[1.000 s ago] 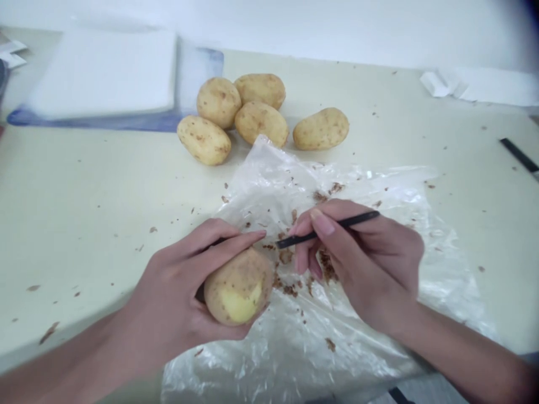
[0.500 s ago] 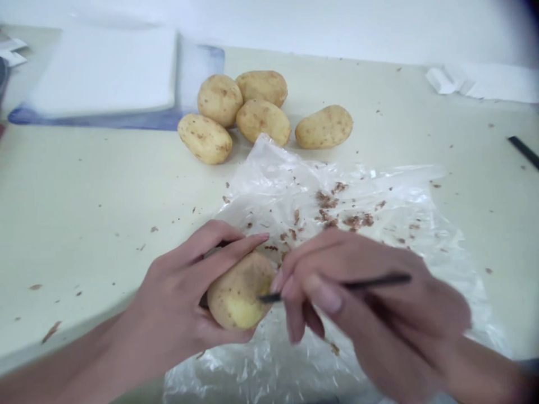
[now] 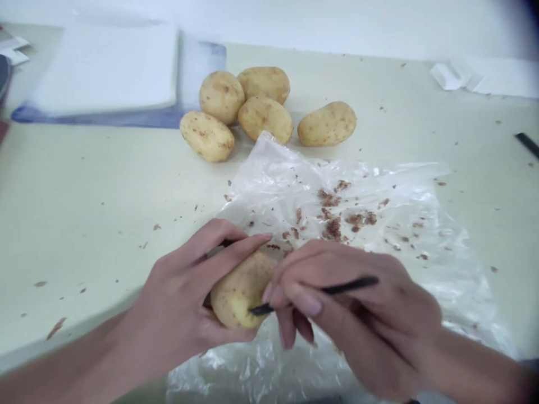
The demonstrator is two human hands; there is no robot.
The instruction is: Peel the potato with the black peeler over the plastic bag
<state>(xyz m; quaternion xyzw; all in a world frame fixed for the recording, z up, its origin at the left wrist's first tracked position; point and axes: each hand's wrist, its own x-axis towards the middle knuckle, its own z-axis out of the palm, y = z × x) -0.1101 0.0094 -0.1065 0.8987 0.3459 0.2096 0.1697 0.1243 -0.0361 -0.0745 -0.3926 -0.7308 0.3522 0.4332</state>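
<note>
My left hand [image 3: 189,286] is wrapped round a potato [image 3: 240,286] above a crumpled clear plastic sheet [image 3: 286,185]. The potato has a paler yellow patch on its lower side. Between the fingers of my right hand [image 3: 345,308] is a thin black tool [image 3: 351,285], pinched like a pen. Its tip touches the potato at the yellow patch. Brown scraps [image 3: 332,227] lie scattered on the sheet. Part of the tool is hidden behind my right fingers.
Several potatoes [image 3: 265,118] sit on the table [image 3: 84,213] beyond the sheet. A white slab [image 3: 109,70] rests on a blue-edged mat [image 3: 168,118] at the back left. White paper [image 3: 505,77] and a black strip [image 3: 528,145] lie on the right.
My right hand has moved left and slightly down with the black tool, whose tip is now lower on the potato. My left hand keeps its hold; the view has shifted slightly.
</note>
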